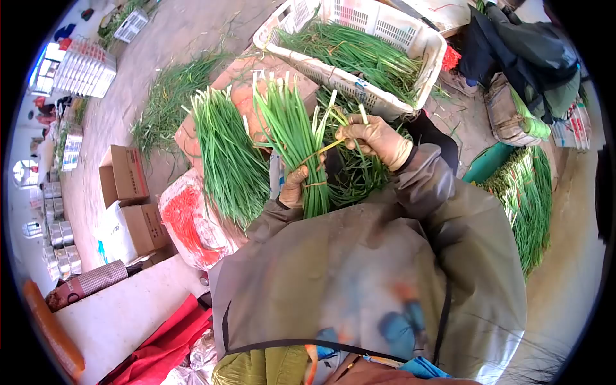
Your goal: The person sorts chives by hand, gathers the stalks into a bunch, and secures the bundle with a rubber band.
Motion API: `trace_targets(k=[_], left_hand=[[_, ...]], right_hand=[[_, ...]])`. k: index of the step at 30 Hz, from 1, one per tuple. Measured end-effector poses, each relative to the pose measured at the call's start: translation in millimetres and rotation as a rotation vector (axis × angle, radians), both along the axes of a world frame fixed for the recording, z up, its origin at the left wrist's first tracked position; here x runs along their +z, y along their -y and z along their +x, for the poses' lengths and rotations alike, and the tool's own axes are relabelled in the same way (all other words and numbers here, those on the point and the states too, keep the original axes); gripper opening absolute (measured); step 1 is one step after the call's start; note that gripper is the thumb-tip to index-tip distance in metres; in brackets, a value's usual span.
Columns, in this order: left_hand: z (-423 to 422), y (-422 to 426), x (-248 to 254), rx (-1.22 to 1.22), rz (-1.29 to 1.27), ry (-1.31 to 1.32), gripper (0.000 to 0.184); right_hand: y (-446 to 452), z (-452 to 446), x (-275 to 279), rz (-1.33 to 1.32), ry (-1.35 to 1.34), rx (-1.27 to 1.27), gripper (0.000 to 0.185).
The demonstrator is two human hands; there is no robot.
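Note:
My left hand (pixel 293 186), in a tan glove, is wrapped round the lower part of a bunch of green garlic chives (pixel 287 128), pale cut ends up. A band appears to circle the bunch just below that hand. My gloved right hand (pixel 378 141) is pinched closed beside the bunch. From its fingers a yellowed chive leaf (pixel 326 149) stretches across to the bunch, with a few bent stalks by the fingertips. Left of the held bunch lies a larger pile of chives (pixel 228 151). Loose dark green leaves (pixel 356 176) lie below my right hand.
Ahead stands a white plastic crate (pixel 420 83) holding chives. Scattered leaves (pixel 170 102) lie on the floor. Red ties (pixel 186 218) rest on a white sack at left, near cardboard boxes (pixel 125 173). More chives (pixel 529 205) stand at right, below a bundle (pixel 510 112).

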State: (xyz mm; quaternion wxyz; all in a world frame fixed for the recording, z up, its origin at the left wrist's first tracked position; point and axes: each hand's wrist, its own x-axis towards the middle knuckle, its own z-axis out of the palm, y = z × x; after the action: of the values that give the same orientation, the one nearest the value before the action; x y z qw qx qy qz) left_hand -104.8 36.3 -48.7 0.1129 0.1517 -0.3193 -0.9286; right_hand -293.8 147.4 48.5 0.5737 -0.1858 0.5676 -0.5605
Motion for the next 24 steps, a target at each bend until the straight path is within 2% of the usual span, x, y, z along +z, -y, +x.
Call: trace_targets(k=[3,4,8,9,11,13,14,15,17,18,19,21,23,24], left_hand=[[7.4,-4.5,5.5,-0.024,0.011,-0.019,0.058],[8.1,-5.8,6.3,-0.043,-0.004,-0.042,0.06],[10.3,-15.2,18.8,-0.085,-0.038,-0.056,0.065],[9.4,-15.9,20.9,-0.112,-0.062,-0.045,0.066],[10.7,-15.9,17.9,-0.121,-0.11,-0.064,0.067],[14.9,-13.9,1.7,-0.134,-0.035,-0.055,0.067],[15.8,-13.8,1.0,-0.147,0.018,-0.086,0.064],[15.4,-14.9,0.8,-0.151,0.014,-0.089,0.064],[15.0,-19.6,7.3,-0.048,0.035,-0.109,0.06],[14.3,-20.6,11.5,-0.022,0.03,-0.125,0.057],[14.2,-19.6,11.7,-0.027,0.026,-0.127,0.057],[14.9,-19.8,9.5,-0.076,0.038,-0.174,0.055],[18.7,-25.1,14.6,-0.084,0.029,-0.125,0.054],[17.1,-27.6,18.1,-0.065,0.007,-0.1,0.055]], right_hand=[[-17.1,-5.4,22.8,-0.14,0.115,-0.098,0.012],[-21.3,-14.7,21.3,-0.249,0.167,-0.024,0.012],[-48.3,-25.1,36.6,-0.412,0.184,-0.099,0.011],[-55.8,-26.0,40.6,-0.432,0.157,-0.157,0.013],[-71.6,-30.9,54.1,-0.555,0.27,-0.343,0.013],[-90.8,-55.0,58.8,-0.779,0.258,-0.262,0.016],[-99.8,-63.0,57.3,-0.712,0.19,-0.286,0.015],[-112.2,-73.1,58.3,-0.337,-0.169,-0.289,0.024],[-103.4,-76.1,27.9,0.338,-1.015,-0.037,0.039],[-103.0,-69.0,15.2,0.586,-1.52,-0.109,0.047],[-95.7,-56.9,27.5,0.572,-1.43,-0.238,0.043],[-81.4,-43.6,30.1,0.066,-0.902,-0.277,0.036],[-56.4,-17.4,24.4,-0.081,-0.791,-0.11,0.032],[-42.7,-2.0,20.2,-0.098,-0.894,-0.072,0.03]])
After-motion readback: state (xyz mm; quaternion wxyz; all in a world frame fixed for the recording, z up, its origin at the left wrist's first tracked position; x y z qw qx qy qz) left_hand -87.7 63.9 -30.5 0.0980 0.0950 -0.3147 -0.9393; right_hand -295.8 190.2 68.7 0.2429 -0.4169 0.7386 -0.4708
